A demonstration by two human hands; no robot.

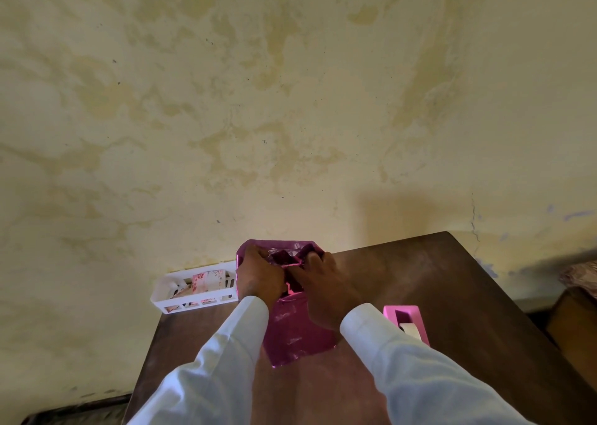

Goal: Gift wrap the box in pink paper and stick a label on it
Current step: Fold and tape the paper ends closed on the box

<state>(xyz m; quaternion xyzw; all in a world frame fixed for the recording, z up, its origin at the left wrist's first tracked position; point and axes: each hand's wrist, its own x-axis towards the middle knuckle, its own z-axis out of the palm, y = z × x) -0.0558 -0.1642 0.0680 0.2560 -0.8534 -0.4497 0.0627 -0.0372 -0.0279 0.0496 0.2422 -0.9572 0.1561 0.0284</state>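
Observation:
A box wrapped in shiny pink paper (292, 331) lies on the dark wooden table (420, 282), its far end against the wall. Both my hands work at that far end. My left hand (260, 277) grips the paper at the far left corner, fingers curled over the fold. My right hand (324, 287) pinches a paper flap at the far right, fingertips tucked into the crumpled fold (287, 258). The box itself is hidden under the paper. No label is visible on the paper.
A white slotted basket (168, 287) with floral cards stands at the table's far left corner by the wall. A pink tape dispenser (407, 322) sits just right of my right wrist. The stained wall rises directly behind the table. A brown object stands at the right edge.

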